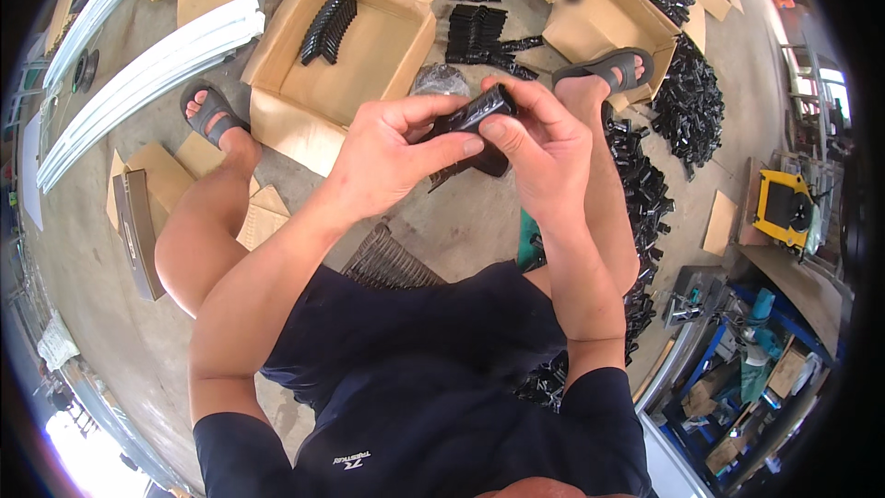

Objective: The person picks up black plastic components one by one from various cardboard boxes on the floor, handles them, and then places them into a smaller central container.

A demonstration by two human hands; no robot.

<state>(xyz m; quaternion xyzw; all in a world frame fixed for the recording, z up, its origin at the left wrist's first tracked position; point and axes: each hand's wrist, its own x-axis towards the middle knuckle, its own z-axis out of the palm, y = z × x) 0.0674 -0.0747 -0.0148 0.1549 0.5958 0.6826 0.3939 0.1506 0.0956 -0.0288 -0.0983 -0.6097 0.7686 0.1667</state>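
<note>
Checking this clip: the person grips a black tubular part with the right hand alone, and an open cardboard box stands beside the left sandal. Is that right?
Not quite: the head view shows the left hand gripping the black tubular part along with the right hand. The open cardboard box does stand beside the left sandal.

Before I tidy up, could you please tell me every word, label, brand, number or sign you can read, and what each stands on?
Dark navy shirt: small white logo with lettering; I don't copy its wording.
Held glossy black tube: no text I can read.
Large open brown cardboard box: none readable.
</note>
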